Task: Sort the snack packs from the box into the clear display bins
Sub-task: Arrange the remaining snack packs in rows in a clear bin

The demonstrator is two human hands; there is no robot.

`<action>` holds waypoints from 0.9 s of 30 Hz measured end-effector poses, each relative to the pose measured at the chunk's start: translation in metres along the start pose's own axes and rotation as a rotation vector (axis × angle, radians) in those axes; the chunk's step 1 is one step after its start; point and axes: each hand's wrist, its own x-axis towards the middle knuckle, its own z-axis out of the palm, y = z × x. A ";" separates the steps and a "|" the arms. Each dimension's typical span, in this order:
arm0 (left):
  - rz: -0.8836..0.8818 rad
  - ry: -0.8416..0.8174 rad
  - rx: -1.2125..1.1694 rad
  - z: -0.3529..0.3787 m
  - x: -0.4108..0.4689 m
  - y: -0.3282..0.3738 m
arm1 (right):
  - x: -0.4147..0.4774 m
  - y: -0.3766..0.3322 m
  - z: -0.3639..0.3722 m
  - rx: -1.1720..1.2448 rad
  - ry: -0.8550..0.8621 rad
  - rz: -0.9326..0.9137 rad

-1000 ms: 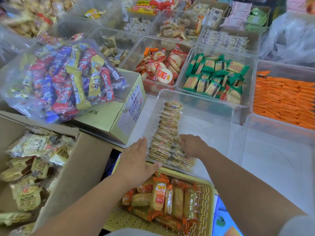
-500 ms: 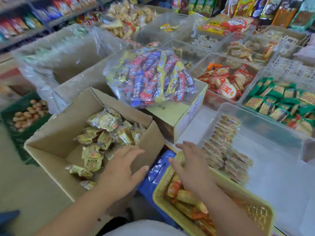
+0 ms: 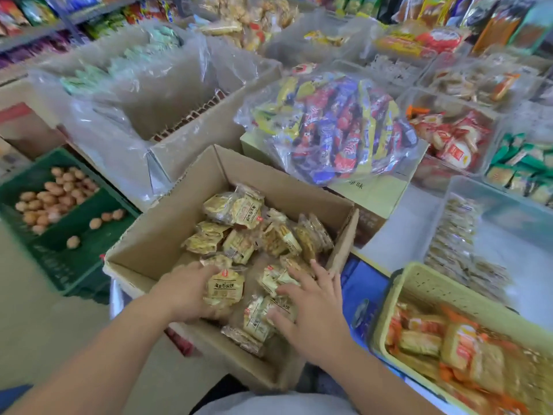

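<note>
Packs (image 3: 254,232) loose in box (image 3: 167,235), light, crinkly, crushable, best pinched at sealed edges; left hand (image 3: 185,292) curled around one pack, right hand (image 3: 311,307) spread flat on others, nothing gripped.

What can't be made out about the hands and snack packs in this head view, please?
- Left hand: whether it grips the pack; fingers hidden beneath.
- Right hand: palm covers the packs below.
- Cardboard box: bottom hidden by packs.
- Pack lettering: blurred.
- Yellow basket: cut off at right edge.
</note>
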 end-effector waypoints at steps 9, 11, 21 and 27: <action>0.296 -0.131 0.406 0.003 0.069 -0.020 | 0.005 -0.021 0.017 -0.254 0.073 0.244; 0.333 -0.163 0.459 0.006 0.081 -0.016 | 0.005 -0.023 0.018 -0.270 0.080 0.267; 0.444 -0.139 0.440 0.015 0.109 -0.014 | 0.006 -0.027 0.017 -0.300 0.058 0.304; 0.445 -0.248 0.314 0.014 0.110 -0.015 | 0.006 -0.028 0.017 -0.298 0.062 0.314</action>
